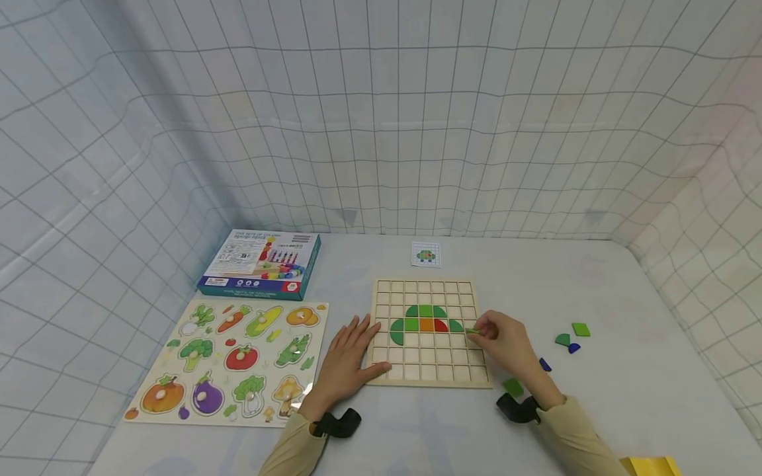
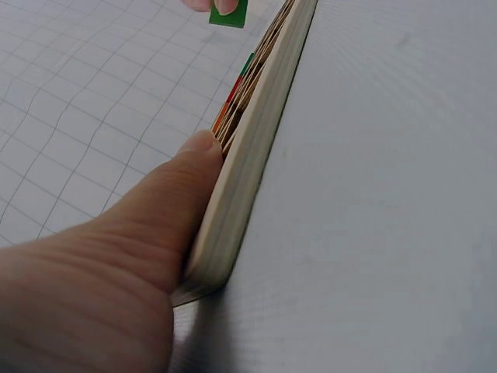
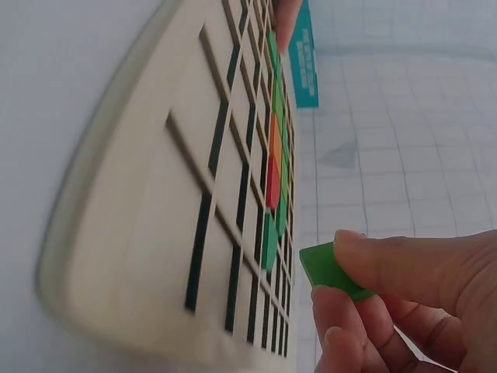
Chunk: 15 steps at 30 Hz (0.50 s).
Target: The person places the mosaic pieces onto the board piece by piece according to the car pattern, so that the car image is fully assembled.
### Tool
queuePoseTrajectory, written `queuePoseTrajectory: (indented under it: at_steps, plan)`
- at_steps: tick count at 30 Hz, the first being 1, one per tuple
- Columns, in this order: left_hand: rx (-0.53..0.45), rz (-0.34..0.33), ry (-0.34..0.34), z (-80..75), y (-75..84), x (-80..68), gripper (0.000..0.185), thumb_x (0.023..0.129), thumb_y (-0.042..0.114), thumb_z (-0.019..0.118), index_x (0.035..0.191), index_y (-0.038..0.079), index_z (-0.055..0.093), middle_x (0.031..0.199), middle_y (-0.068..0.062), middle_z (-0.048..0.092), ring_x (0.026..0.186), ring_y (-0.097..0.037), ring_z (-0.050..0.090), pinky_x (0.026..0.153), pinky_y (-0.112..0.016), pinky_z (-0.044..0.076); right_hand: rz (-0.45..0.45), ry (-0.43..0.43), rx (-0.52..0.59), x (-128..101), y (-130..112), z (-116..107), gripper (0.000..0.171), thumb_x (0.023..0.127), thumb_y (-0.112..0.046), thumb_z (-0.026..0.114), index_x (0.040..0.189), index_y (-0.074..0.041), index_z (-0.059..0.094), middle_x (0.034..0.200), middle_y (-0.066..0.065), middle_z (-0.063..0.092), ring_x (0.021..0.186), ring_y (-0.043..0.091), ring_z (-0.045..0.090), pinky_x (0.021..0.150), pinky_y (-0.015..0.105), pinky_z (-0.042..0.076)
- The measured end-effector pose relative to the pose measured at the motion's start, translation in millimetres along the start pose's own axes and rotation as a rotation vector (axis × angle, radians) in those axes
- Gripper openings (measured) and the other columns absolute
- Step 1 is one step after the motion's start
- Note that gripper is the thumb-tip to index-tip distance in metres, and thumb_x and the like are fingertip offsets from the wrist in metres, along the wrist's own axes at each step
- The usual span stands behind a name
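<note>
A square wooden grid board (image 1: 428, 374) lies on the table with green, orange and red tiles set in its middle cells. My left hand (image 1: 348, 363) rests at the board's left side, its fingers spread and the thumb over the lower left edge. Just off the right edge of the board, my right hand (image 1: 506, 340) pinches a flat green tile (image 3: 320, 264) between thumb and fingers. That tile is held above the surface, near a dark green rounded tile (image 1: 455, 326) at the right end of the pattern. Part of the held tile is hidden by the thumb.
Behind the board lies a small pattern card (image 1: 426, 254). Loose tiles lie to the right, including a green square (image 1: 581, 329) and a blue piece (image 1: 574, 348); another green tile (image 1: 513, 387) is by the right wrist. A vegetable puzzle (image 1: 226, 370) and a box (image 1: 262, 264) lie left.
</note>
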<state>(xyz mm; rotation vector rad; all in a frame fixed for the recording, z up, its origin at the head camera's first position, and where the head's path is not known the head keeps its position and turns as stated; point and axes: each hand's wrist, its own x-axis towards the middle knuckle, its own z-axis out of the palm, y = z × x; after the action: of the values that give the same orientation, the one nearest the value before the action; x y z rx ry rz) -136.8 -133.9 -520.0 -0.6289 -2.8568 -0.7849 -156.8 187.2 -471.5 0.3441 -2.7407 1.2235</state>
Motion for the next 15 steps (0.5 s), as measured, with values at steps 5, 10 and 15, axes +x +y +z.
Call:
queuePoseTrajectory:
  at_steps: [5,10,15]
  plan:
    - [-0.003,0.003,0.003,0.1,0.2,0.0,0.079,0.084,0.055,0.063,0.146,0.012,0.039,0.152,-0.01,0.029,0.142,-0.029,0.015,0.113,-0.045,0.01,-0.039,-0.097,0.047,7,-18,21,0.015,0.077,-0.009,0.079,0.081,-0.009,0.064,0.07,-0.006,0.058,0.062,0.01,0.053,0.054,0.023,0.047]
    - [0.008,0.017,0.019,0.6,0.3,-0.2,0.078,0.084,0.054,0.064,0.145,0.011,0.04,0.151,-0.012,0.031,0.141,-0.031,0.017,0.112,-0.047,0.012,-0.073,-0.148,0.053,15,-31,41,0.01,0.079,-0.011,0.078,0.083,-0.01,0.069,0.07,-0.009,0.059,0.061,0.007,0.052,0.054,0.023,0.046]
    - [0.007,0.024,0.028,0.9,0.3,-0.5,0.078,0.083,0.052,0.065,0.144,0.01,0.041,0.15,-0.013,0.032,0.141,-0.032,0.018,0.112,-0.049,0.013,-0.089,-0.147,0.024,21,-41,55,0.008,0.079,-0.012,0.078,0.081,-0.011,0.07,0.07,-0.01,0.06,0.061,0.006,0.051,0.055,0.023,0.046]
